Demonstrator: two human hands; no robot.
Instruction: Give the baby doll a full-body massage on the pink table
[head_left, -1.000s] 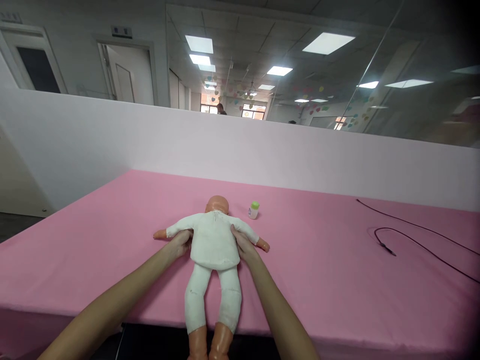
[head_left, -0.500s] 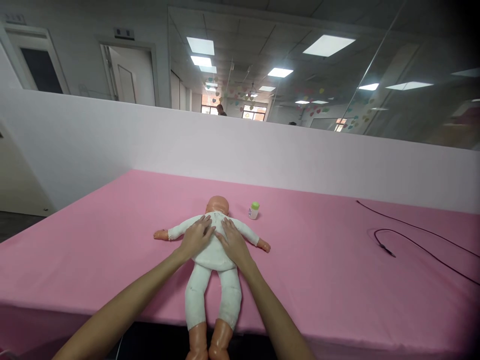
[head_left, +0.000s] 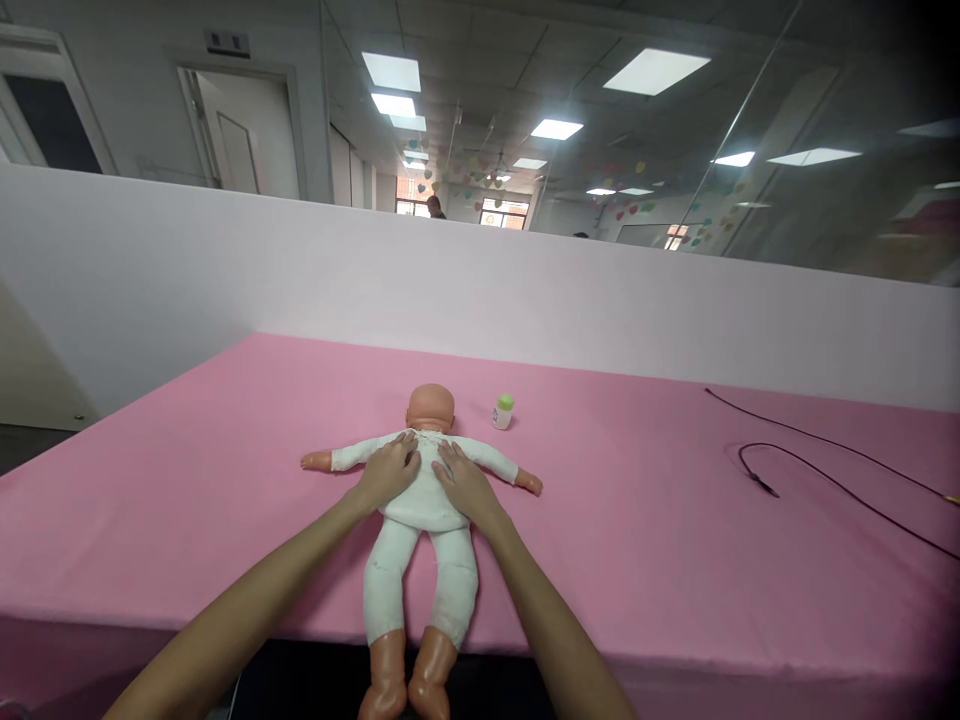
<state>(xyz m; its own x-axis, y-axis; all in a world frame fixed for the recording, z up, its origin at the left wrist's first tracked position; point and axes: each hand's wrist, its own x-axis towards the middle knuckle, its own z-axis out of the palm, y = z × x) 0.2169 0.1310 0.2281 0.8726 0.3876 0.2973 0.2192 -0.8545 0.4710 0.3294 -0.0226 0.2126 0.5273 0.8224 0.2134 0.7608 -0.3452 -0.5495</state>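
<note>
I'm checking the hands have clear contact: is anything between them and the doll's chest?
Nothing visible: the left hand and right hand rest directly on the doll. The bottle stands beyond its shoulder, away from both hands.

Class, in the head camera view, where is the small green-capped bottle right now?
In the head view, the green-capped bottle stands upright on the pink-covered table, just right of the baby doll's head in the picture and beyond the doll's outstretched arm.

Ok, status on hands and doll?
Left hand and right hand flat on the chest of the baby doll, not gripping. Green-capped bottle beyond its shoulder, untouched, not in the way.
</note>
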